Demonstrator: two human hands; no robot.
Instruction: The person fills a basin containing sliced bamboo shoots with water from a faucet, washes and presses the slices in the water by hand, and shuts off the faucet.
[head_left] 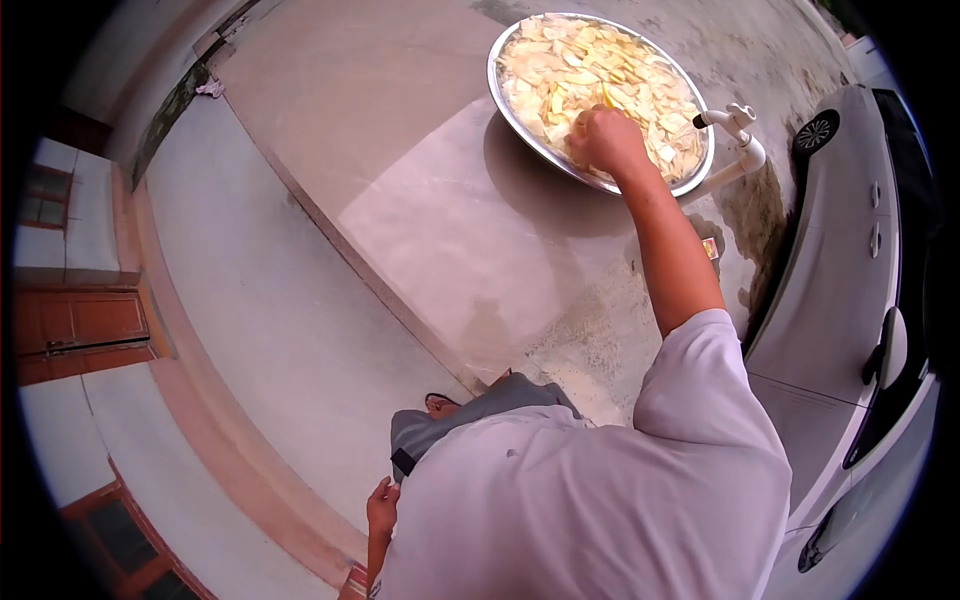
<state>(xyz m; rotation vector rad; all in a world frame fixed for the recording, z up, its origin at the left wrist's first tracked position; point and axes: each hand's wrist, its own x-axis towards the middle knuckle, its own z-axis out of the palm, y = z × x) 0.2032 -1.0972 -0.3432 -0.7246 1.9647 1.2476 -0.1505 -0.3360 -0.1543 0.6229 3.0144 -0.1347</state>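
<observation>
A large round metal basin (497, 98) holds many thin pale-yellow slices (580, 75), which look wet. My right hand (605, 138) is over the near side of the basin, its fingers curled down among the slices. What those fingers grip is hidden. Low by my left side, beside the grey shorts (450, 425), my left hand (382, 505) has its fingers curled together. Anything inside it is too small to make out.
A white pipe with a tap (740, 150) rises at the basin's right edge. A silver car (830, 270) stands on the right. Near my right forearm a small coloured packet (710, 248) lies on wet concrete. A raised step edge (330, 230) runs diagonally on the left, before a building with red doors (80, 320).
</observation>
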